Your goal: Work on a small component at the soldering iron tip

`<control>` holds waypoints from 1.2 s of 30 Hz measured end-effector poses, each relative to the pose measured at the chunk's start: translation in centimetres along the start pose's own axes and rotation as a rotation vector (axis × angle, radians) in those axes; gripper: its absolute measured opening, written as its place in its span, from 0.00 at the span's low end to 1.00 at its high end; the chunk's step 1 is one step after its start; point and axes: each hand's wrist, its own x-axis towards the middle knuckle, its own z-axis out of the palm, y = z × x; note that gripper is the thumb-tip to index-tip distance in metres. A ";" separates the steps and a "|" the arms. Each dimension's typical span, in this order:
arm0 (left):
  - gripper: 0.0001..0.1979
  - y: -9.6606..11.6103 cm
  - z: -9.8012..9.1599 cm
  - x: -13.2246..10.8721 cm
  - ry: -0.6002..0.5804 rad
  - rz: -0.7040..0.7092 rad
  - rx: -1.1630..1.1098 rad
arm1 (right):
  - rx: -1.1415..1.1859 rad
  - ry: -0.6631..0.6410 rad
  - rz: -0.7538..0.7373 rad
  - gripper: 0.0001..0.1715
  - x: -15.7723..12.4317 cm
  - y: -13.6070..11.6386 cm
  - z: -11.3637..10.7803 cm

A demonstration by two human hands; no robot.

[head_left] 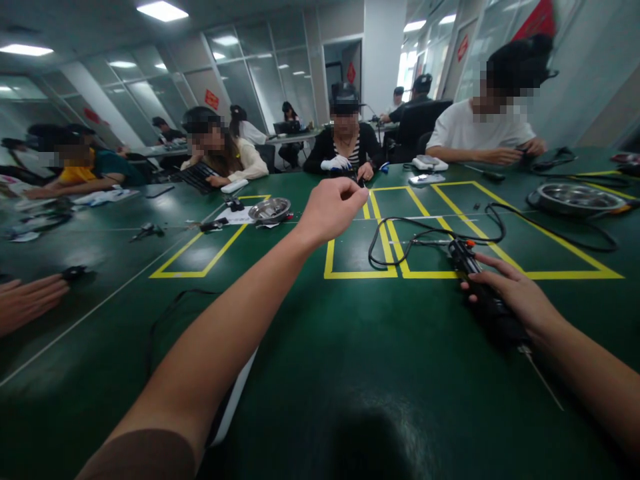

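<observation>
My left hand (334,208) reaches far forward over the green table (350,373), thumb and fingertips pinched together. Whatever is between them, if anything, is too small to make out. In my right hand (520,300) lies a black electric screwdriver (487,297), its long thin bit pointing down toward the lower right. An orange-red part shows near its cord end. From there a black cord (430,223) loops across the yellow tape outlines (360,275) on the table. My left forearm partly hides a flat white-edged object (237,393).
Metal bowls stand on the table, one left of centre (270,209) and one at the right (575,198). Small black parts (147,231) lie to the left. Another person's hand (30,300) rests at the left edge. Several people sit around the table.
</observation>
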 end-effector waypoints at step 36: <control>0.09 -1.6 19.4 -8.7 -0.192 -0.237 -0.498 | -0.258 -0.192 -0.327 0.44 0.0 1.7 0.1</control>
